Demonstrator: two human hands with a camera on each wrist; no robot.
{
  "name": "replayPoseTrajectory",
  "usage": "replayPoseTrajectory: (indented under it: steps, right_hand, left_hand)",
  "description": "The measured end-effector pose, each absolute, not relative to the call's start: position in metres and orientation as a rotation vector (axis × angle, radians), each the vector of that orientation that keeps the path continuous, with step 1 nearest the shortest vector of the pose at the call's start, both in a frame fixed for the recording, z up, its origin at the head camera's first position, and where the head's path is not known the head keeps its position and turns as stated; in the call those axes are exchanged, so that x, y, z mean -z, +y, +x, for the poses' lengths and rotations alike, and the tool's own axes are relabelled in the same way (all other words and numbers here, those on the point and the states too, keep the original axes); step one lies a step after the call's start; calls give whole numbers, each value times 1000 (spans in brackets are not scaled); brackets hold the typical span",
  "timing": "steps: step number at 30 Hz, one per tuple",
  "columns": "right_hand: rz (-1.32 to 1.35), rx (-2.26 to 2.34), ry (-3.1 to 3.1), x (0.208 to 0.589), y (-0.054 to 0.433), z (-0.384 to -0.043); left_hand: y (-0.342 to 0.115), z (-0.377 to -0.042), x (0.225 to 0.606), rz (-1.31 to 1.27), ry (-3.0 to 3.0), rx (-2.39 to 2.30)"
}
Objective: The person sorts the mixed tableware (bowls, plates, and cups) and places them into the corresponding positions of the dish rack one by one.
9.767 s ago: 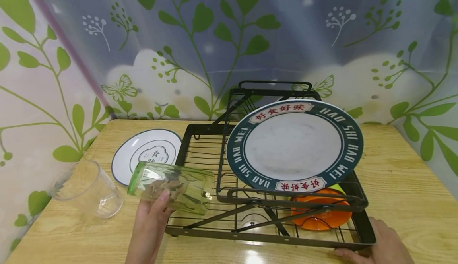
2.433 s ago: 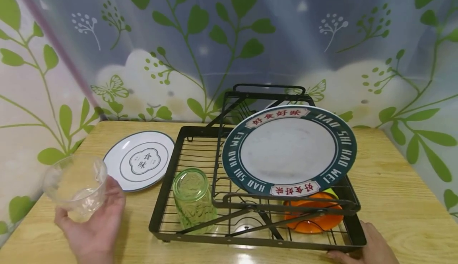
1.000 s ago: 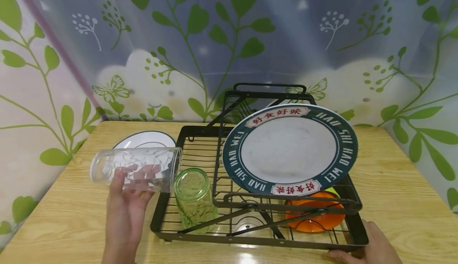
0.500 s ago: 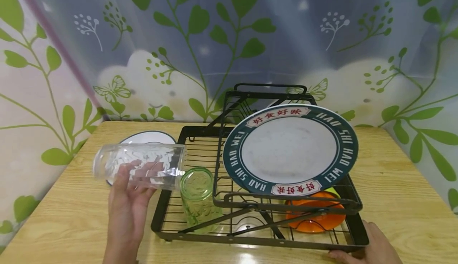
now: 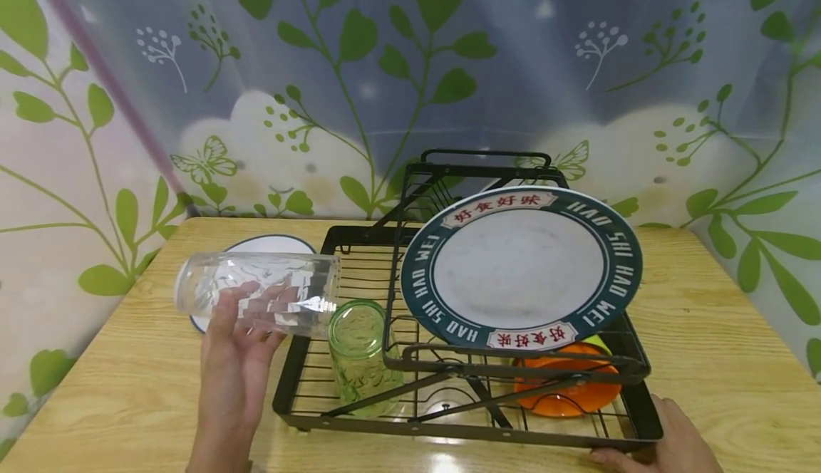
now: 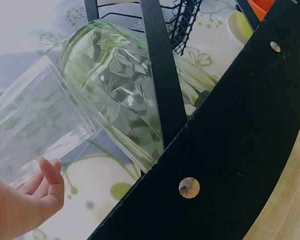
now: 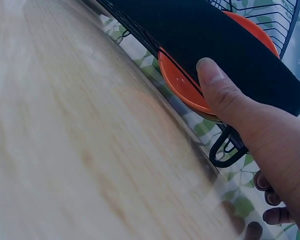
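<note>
In the head view my left hand grips a clear drinking glass, lying sideways in the air over the dish rack's left edge. Its base end points right, close above a green glass that stands upside down in the lower tier. The left wrist view shows the fingers curled under the clear glass. At the front right corner my right hand holds the black dish rack. Its thumb presses the rack's outer wall in the right wrist view.
A large green-rimmed plate leans on the rack's upper tier. An orange bowl sits below it at the right, with something yellow-green behind. A white plate lies on the wooden table, partly hidden behind the clear glass.
Earlier the left hand set the green glass in the rack, then picked up the clear glass and turned it sideways. Lately it drifts slightly right and up; the green glass shifts slightly right.
</note>
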State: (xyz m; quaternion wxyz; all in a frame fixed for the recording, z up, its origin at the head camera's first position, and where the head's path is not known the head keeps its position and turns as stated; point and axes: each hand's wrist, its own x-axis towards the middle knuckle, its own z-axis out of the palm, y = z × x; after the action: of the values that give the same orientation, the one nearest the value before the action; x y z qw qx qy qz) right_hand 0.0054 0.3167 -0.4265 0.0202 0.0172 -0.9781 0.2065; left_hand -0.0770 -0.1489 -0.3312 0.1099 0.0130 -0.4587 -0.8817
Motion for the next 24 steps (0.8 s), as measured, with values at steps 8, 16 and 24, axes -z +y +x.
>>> replayPoseTrajectory:
  steps: [8,16,24]
  right_hand:
    - [18,-617,-3038,427,315,7]
    - [-1,-620,-3087,426,316,5]
    - [-16,-590,-3088,423,314,7]
  left_hand:
    - [-149,-81,330,-4,-1426,2541]
    - [-147,-90,330,2,-1455,2499]
    - [-142,-95,335,168,-1500,2476]
